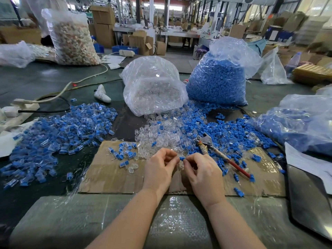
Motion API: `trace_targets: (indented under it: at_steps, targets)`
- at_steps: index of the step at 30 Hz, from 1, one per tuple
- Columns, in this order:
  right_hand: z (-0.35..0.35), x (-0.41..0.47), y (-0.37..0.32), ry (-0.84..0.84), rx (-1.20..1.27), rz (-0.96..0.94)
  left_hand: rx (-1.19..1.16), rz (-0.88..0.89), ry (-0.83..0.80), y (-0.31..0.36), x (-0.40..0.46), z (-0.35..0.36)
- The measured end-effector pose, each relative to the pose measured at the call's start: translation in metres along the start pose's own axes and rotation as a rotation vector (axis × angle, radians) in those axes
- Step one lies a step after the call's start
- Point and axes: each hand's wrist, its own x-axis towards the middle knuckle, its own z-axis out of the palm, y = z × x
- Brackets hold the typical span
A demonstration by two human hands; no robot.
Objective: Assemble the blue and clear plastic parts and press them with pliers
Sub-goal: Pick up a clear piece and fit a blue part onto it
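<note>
A small blue part (182,158) sat between the two hands, pinched at the fingertips of the right hand (203,174) and met by the curled fingers of the left hand (159,168); whether the left hand also held a clear piece could not be told. The pliers (213,148) lay untouched at two o'clock from the hands, on a cardboard sheet (111,175) over the bench (45,81). Clear parts (156,139) were heaped at twelve o'clock, assembled pieces (59,135) at ten. Bags of clear (154,88) and blue (217,81) parts stood behind, in a cluttered workshop.
</note>
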Motion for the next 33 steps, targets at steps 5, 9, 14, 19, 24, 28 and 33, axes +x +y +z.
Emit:
trace_targets:
  at_steps: [5, 9, 14, 19, 24, 28, 33]
  targets:
    - [0.0011, 0.0, 0.0014, 0.021, -0.01, 0.016, 0.034, 0.003, -0.044, -0.0006, 0.0005, -0.0012]
    - [0.0013, -0.0001, 0.0009, 0.008, -0.003, -0.002, 0.0, -0.007, -0.045, 0.0006, 0.0002, -0.0018]
    - [0.0025, -0.0004, 0.002, -0.005, -0.004, 0.008, -0.024, -0.025, -0.066, 0.0013, -0.0009, -0.002]
    - [0.0027, -0.0003, 0.0024, -0.003, 0.0, -0.004, 0.012, -0.008, -0.076, 0.0024, -0.0009, -0.0027]
    - [0.0008, -0.0008, 0.0016, 0.004, 0.032, -0.051, 0.01, -0.019, -0.071, 0.0026, -0.0008, -0.0028]
    - [0.0001, -0.0009, 0.0034, -0.014, 0.033, -0.08, 0.017, -0.013, -0.074, 0.0034, -0.0014, -0.0029]
    - [-0.0007, -0.0009, 0.0044, -0.036, 0.04, -0.082, 0.025, -0.004, -0.068, 0.0038, -0.0012, -0.0025]
